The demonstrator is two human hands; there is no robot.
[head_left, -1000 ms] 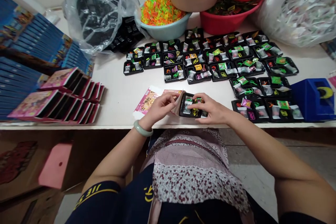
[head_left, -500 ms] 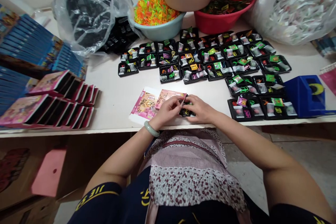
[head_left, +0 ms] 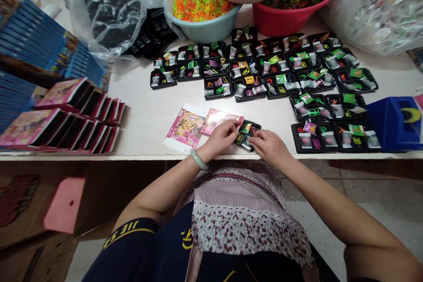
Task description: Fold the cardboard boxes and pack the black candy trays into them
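Observation:
A small black tray (head_left: 248, 128) with colourful bits and wrappers in its compartments lies tilted at the table's front edge, between my hands. My left hand (head_left: 222, 139), a pale bangle on its wrist, has fingers closed at the open end of a pink printed carton (head_left: 216, 120), right beside the tray. My right hand (head_left: 272, 146) pinches the tray's right side, near a clear-white packet. Another flat pink carton (head_left: 185, 127) with white flaps lies to the left.
Rows of filled black trays (head_left: 244, 90) cover the table's middle and right. Opened pink cartons (head_left: 66, 128) stand left, by stacked blue boxes (head_left: 36, 39). A blue tape dispenser (head_left: 385, 123) sits right. Behind are a light-blue basin (head_left: 205, 26), a red basin (head_left: 280, 20) and plastic bags (head_left: 109, 13).
My right hand has drawn back to the right, uncovering more of the small tray. My left hand has shifted slightly right with the carton's end. The whole view has shifted a little.

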